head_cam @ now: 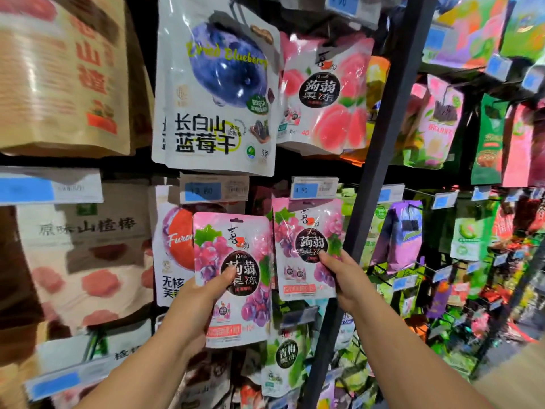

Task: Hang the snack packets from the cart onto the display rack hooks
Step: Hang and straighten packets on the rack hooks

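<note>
My left hand [197, 302] grips a pink grape jelly packet [236, 261] by its lower left, thumb across the front, held upright in front of the rack. To its right my right hand [342, 276] pinches the lower right corner of a second, matching grape jelly packet [303, 231], which hangs under a blue price tag [312, 188]. Its hook is hidden behind that tag. The cart is out of view.
A dried blueberry bag [218, 93] and a peach jelly packet [324, 93] hang above. Hawthorn snack bags [88, 261] fill the left. A dark rack upright [374, 184] runs just right of my right hand. A green plum packet [286, 361] hangs below.
</note>
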